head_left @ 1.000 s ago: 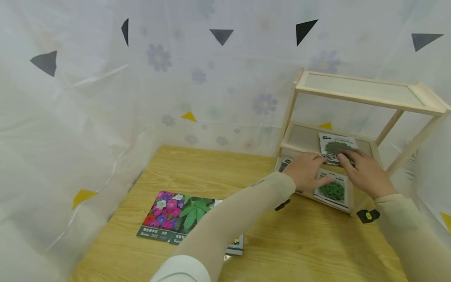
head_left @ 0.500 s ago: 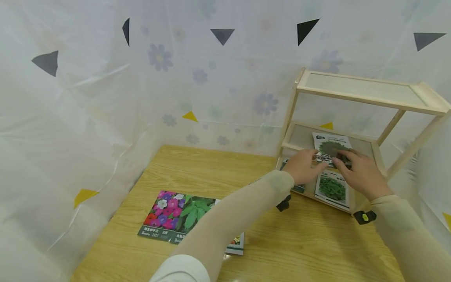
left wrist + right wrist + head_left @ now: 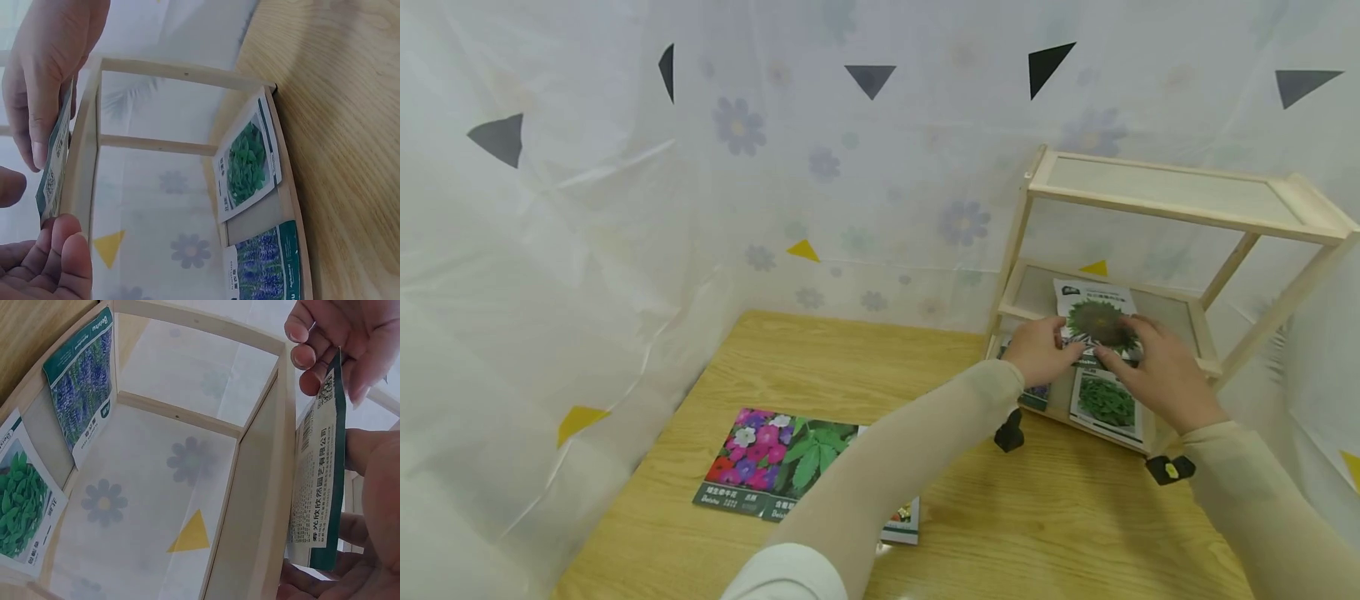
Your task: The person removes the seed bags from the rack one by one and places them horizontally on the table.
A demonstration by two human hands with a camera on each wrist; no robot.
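Observation:
A seed packet with a spiky green plant picture [image 3: 1097, 310] lies tilted at the front of the wooden rack's [image 3: 1187, 218] middle shelf. My right hand [image 3: 1168, 375] grips its right side, thumb on the front and fingers behind, as the right wrist view shows. At the left edge, my left hand [image 3: 1037, 354] has its fingers [image 3: 65, 234] curled against the packet, while its thumb [image 3: 9, 187] stands apart from the front. Below, on the bottom shelf, are a green-leaf seed packet [image 3: 1105, 402] and a purple-flower seed packet [image 3: 87, 387]; my left hand partly hides the latter in the head view.
On the wooden table [image 3: 820, 358], to the left, lie a packet with pink and red flowers [image 3: 748, 450], a green-leaf packet [image 3: 816, 454] and another packet [image 3: 902, 525] mostly behind my left forearm. Translucent sheeting [image 3: 880, 167] hangs behind the table and rack.
The spiky-plant packet has shifted left and slightly toward me, with my right hand moving along. My left thumb has drawn in toward its left edge.

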